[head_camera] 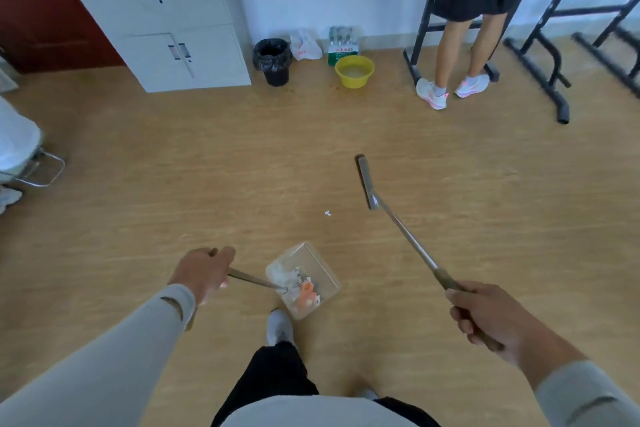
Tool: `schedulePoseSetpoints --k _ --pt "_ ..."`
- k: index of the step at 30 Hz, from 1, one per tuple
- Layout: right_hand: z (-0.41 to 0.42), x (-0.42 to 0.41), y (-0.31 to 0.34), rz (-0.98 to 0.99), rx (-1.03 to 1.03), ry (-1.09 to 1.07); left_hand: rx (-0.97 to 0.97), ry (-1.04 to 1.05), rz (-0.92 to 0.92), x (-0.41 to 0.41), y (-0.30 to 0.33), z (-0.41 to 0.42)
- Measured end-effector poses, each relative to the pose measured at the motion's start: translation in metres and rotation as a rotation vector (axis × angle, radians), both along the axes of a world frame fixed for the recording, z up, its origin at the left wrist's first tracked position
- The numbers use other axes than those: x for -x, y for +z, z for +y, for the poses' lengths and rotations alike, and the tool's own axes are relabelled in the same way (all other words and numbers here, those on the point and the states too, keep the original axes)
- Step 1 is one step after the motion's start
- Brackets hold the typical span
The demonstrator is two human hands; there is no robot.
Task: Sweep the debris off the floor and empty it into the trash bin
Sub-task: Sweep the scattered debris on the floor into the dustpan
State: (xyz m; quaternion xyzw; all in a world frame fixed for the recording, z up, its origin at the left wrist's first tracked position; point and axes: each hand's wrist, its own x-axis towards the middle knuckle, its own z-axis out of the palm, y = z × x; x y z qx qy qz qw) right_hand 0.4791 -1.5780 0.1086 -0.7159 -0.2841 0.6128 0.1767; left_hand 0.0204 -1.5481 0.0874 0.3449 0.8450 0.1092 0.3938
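Head view: person standing, looking down at both hands and the floor [173,166].
Left hand [204,274]: fingers curled round the thin handle of the dustpan [306,279], holding it low just ahead of the shoe [280,326].
Dustpan load: clear pan holds white and orange debris [301,291]; sweeping looks mostly done.
Right hand [485,315]: fingers wrapped round the broom [398,222] handle, head angled forward, whether touching the floor I cannot tell.
Leftover: 1 small white scrap [327,213] lies on the floor between pan and broom head, apart from both.
Trash bin [272,61]: black-lined, far side, beside the white cabinet [156,21], well apart from the pan.
Near bin: plastic bag [304,45], yellow basin [354,70].
Far right: another person's legs [460,55] by a black rack [540,55].
Judgement: 1 scrap to collect, then carry and empty; tipping not yet done.
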Motion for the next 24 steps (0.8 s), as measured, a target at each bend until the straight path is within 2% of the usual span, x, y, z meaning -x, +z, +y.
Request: schedulePoseSetpoints --k 2,6,11,18,24 --pt "0.005 0.015 0.002 -0.012 -0.011 0.013 -0.023 -0.019 -0.017 0.002 -0.003 0.017" --pt "0.031 0.046 0.001 -0.157 0.022 0.093 -0.041 -0.051 -0.036 0.015 -0.017 0.058" --pt "0.084 0.082 0.010 -0.211 0.079 0.101 -0.052 -0.080 -0.062 0.038 -0.034 0.107" --pt "0.135 0.134 -0.003 -0.320 0.197 0.091 0.069 -0.027 -0.244 0.090 -0.087 0.168" --pt "0.180 0.160 -0.005 -0.366 0.252 0.115 0.114 -0.031 -0.260 0.112 -0.113 0.211"
